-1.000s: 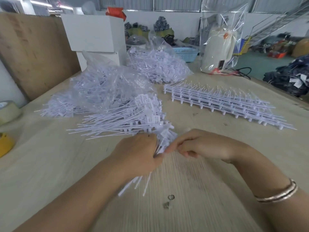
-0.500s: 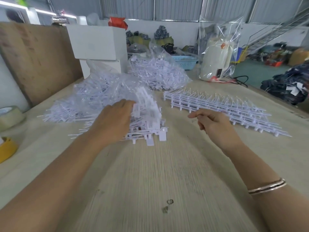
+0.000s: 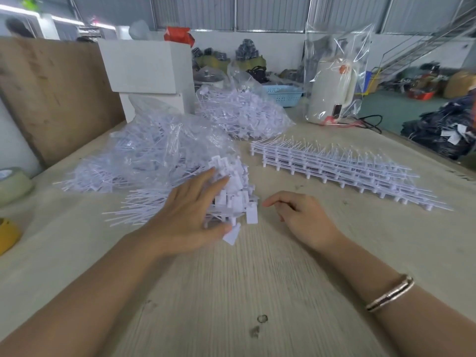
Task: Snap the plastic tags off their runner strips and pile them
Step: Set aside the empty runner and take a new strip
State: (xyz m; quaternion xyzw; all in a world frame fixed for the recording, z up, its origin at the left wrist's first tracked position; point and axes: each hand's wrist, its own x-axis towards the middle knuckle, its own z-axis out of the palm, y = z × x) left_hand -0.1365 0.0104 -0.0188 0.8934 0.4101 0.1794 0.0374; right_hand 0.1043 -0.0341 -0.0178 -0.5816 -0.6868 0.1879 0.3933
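Note:
A pile of loose white plastic tags (image 3: 231, 194) lies on the wooden table (image 3: 231, 292), their thin stems fanning out to the left. My left hand (image 3: 192, 215) rests on the near left side of that pile with fingers spread and straight. My right hand (image 3: 302, 219) hovers just right of the pile, fingers loosely curled, holding nothing. A stack of tags still on their runner strips (image 3: 342, 173) stretches across the table to the right, beyond my right hand.
Two clear bags full of tags sit behind the pile, one at left (image 3: 154, 153) and one further back (image 3: 239, 114). A white box (image 3: 146, 70), a bagged kettle (image 3: 332, 94), tape rolls (image 3: 13, 186) at the left edge and dark clothing (image 3: 448, 132) at far right.
A second ago both hands gripped a bundle of tags near me. The left hand carried them to the pile and now rests flat on it; the right hand came away with nothing in it.

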